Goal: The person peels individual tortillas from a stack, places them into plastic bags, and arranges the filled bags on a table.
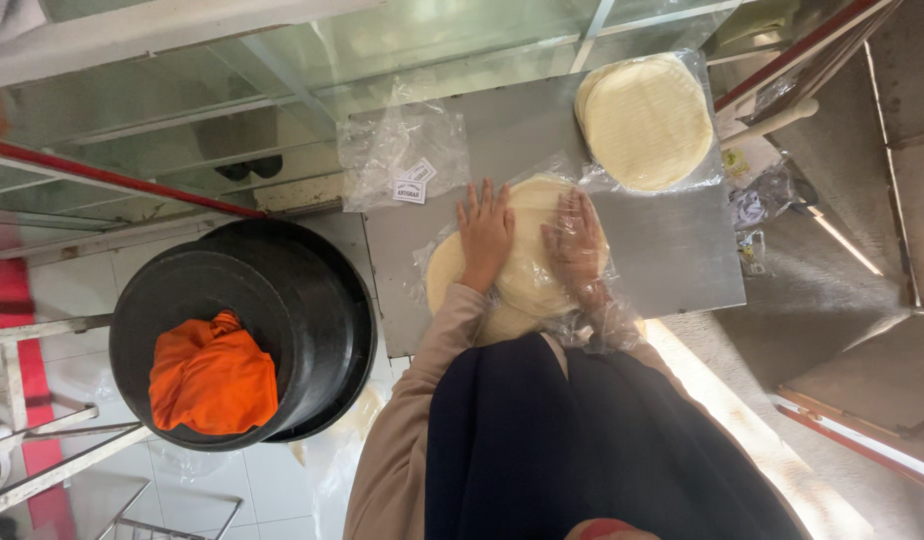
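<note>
A stack of pale round flatbreads [527, 270] lies in a clear plastic bag on a steel tabletop [672, 250]. My left hand [485, 232] rests flat on top of the stack, fingers together and pointing away from me. My right hand [577, 240] is inside the clear plastic, pressed flat on the same stack. A second stack of round flatbreads [646, 120] sits on plastic at the far right corner of the table.
An empty clear bag with a small white label [404, 155] lies at the table's far left. A large black tub [247, 335] with an orange cloth [212, 375] in it stands left of the table. Glass panels and red-edged framing lie beyond.
</note>
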